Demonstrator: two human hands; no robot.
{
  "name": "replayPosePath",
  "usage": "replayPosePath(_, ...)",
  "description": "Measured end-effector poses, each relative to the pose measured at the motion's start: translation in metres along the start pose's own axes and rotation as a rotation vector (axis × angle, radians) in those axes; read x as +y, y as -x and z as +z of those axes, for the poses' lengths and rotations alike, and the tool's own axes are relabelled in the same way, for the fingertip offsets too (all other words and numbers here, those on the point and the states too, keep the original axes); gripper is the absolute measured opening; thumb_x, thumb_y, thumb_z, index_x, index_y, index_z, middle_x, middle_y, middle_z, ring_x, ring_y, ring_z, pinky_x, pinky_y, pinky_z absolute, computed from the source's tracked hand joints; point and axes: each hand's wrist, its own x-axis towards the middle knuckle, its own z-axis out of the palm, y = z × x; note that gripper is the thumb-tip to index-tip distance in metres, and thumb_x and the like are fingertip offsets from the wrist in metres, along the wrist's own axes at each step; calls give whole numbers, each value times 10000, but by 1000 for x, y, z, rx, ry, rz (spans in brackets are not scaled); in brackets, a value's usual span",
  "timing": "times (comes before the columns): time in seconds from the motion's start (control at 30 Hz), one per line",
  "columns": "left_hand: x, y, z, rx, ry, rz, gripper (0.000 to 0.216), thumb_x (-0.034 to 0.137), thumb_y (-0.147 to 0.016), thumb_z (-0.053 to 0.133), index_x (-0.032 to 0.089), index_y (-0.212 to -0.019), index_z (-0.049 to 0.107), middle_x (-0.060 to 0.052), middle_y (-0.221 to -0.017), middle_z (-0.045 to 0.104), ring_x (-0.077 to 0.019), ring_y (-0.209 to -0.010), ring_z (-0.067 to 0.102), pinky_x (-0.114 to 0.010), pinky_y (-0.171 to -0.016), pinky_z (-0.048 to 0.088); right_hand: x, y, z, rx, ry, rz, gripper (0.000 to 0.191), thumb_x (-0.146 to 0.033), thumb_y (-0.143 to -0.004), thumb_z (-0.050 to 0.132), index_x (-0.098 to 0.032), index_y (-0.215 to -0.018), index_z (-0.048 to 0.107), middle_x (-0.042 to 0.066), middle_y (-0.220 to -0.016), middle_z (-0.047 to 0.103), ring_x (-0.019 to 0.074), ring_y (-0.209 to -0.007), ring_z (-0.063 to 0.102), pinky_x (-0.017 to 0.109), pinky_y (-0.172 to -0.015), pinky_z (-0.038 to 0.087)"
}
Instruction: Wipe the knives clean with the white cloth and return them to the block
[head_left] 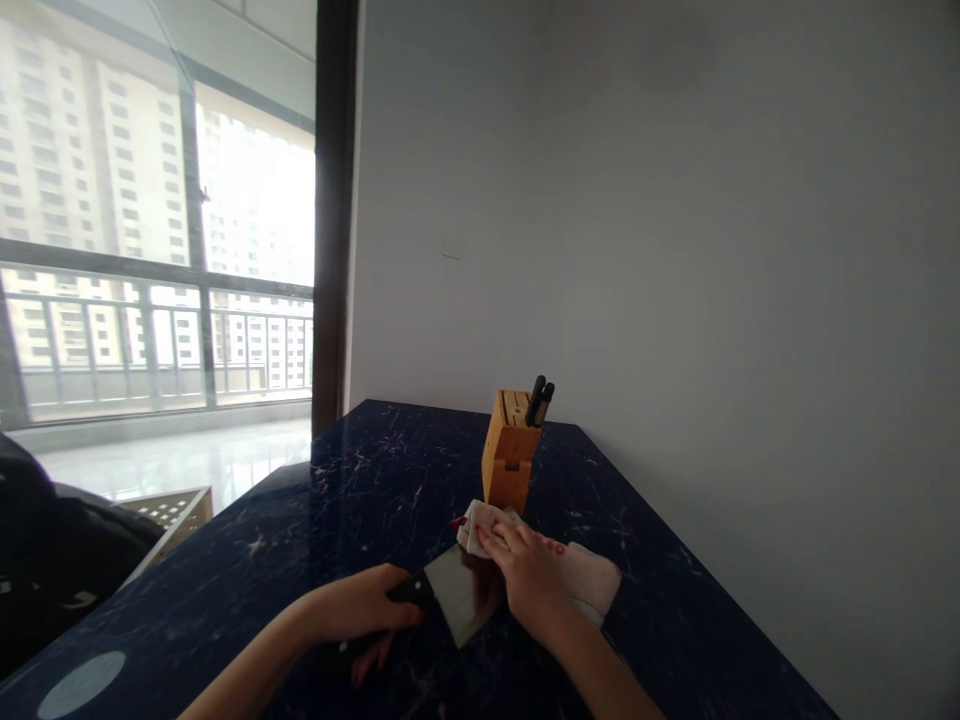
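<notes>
My left hand [371,603] is wrapped round the black handle of a cleaver [459,597], whose broad metal blade points away to the right. My right hand [529,570] presses a pale cloth with red marks [589,578] against the far part of the blade, its fingers bent over the folded cloth. That part of the blade is hidden under cloth and hand. Just beyond stands a wooden knife block [508,455], with two black-handled tools [539,402] upright in its right side. Below my left hand, dark and reddish shapes look like reflections in the glossy tabletop.
The dark blue marbled table [397,470] narrows toward a plain grey wall [720,300]. A pale round patch [81,685] shows at its near left. Left of the table are a black draped item [60,560], a perforated light-coloured frame [176,510] and large windows.
</notes>
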Motion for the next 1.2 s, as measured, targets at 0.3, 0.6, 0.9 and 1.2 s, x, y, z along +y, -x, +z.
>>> replayPosePath(0.3,6,3,0,-21,-34,-23,187,348,-693,445,167,-682,491,11,-460,563,-110,-295,477,-186,-277,350,31,-4,6,13,55,132,564,-79,-768,339,-300,-1286,371,2,-1274,434,227,-1077,370,359,-902,253)
replayPosePath(0.6,9,4,1,-23,-39,13,164,296,-687,437,167,-599,485,9,-442,560,-109,-286,465,-188,-268,327,35,-4,11,25,22,174,533,-111,-813,311,-319,-1304,328,-24,-1312,403,219,-1139,338,352,-904,263)
replayPosePath(0.9,10,3,1,-17,-15,29,172,316,-709,475,160,-639,496,23,-428,560,-78,-242,414,-159,-238,308,26,-5,4,38,9,145,524,-53,-763,339,-247,-1241,433,7,-1217,495,200,-1093,372,317,-896,270)
replayPosePath(1.2,12,6,2,-7,-3,6,162,320,-706,465,166,-666,499,19,-433,556,-93,-257,427,-177,-254,315,10,7,-9,-19,-49,59,472,-12,-663,392,-167,-1102,470,77,-1121,497,185,-1022,430,275,-864,304)
